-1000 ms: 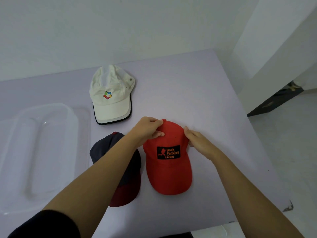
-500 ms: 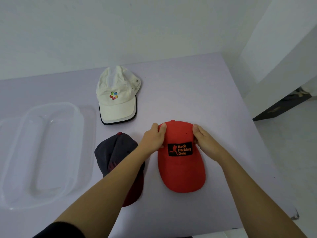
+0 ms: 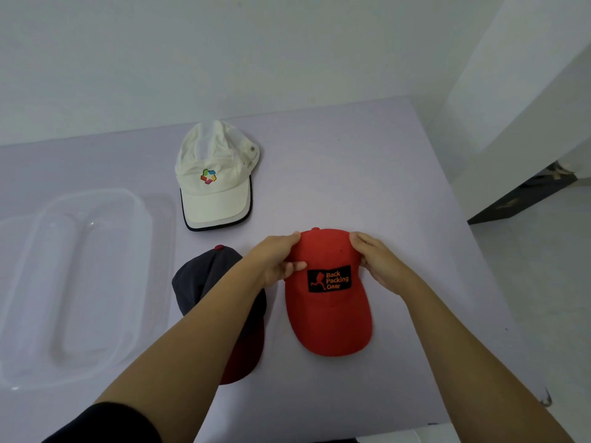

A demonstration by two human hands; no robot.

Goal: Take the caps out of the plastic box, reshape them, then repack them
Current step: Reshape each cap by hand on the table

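A red cap with a black "Back Packing Gear" patch lies on the lilac table, brim toward me. My left hand grips the left side of its crown, thumb on the front panel. My right hand holds the right side of the crown. A dark navy cap with a red brim lies to the left, partly hidden under my left forearm. A white cap with a colourful logo sits farther back. The clear plastic box stands at the left with nothing visible in it.
The lilac table ends at a wall behind and drops off on the right, where a pale floor and a dark object show. The table's near edge runs along the bottom of the view.
Both hands have slid from the top of the red cap's crown to its left and right sides. The view has shifted slightly; the other caps and box stay put.
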